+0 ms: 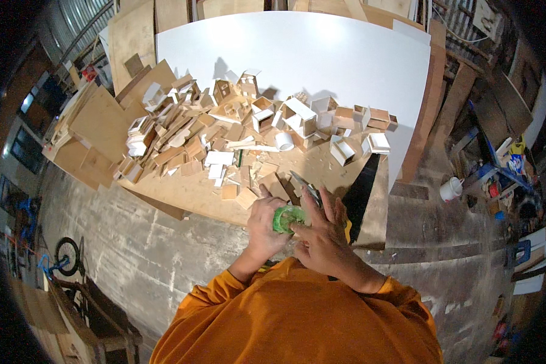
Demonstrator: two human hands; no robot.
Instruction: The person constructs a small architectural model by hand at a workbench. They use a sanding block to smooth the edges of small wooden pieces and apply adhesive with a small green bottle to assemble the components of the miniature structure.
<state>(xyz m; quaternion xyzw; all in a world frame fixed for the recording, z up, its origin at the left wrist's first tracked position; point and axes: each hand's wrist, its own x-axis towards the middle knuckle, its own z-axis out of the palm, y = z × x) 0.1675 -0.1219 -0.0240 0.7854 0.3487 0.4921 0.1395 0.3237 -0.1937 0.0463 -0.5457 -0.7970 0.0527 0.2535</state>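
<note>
In front of my chest, my left hand (265, 225) curls round a green see-through plastic container (288, 218), round and cup-like; its exact kind cannot be made out. My right hand (326, 233) meets it from the other side, fingers stretched out and apart, the thumb side at the container. Just beyond the right fingertips shows a pointed grey metal tool (298, 179); the fingers partly hide it, and whether they touch it is unclear. A bit of yellow (347, 230) shows beside the right hand, mostly hidden.
A wooden worktable (206, 197) carries a heap of wood offcuts (179, 139) and several small white-and-brown box models (299, 115). A white roll (283, 141) stands among them. Behind leans a large white board (346, 54). A white bucket (451, 189) is right, a bicycle wheel (68, 256) left.
</note>
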